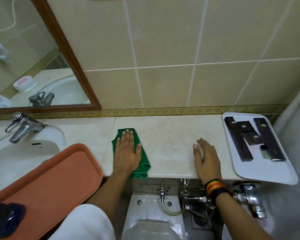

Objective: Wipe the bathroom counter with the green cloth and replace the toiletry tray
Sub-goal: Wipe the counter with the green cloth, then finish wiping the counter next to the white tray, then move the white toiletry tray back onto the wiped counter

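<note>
The green cloth (142,163) lies crumpled on the pale marble counter (171,135), left of its middle. My left hand (127,151) presses flat on top of it, fingers spread and pointing to the wall. My right hand (207,160) rests flat on the bare counter to the right, near the front edge, holding nothing. A white toiletry tray (239,163) with several dark packets stands at the counter's right end, overhanging the front edge. An orange tray (55,179) lies tilted over the sink at the lower left.
The white sink (16,156) and chrome tap (22,127) are at the left. A wood-framed mirror (73,66) hangs above them. Below the counter sit a toilet (149,219), chrome valves (249,196) and a floor drain. A dark object (5,217) rests at the lower left.
</note>
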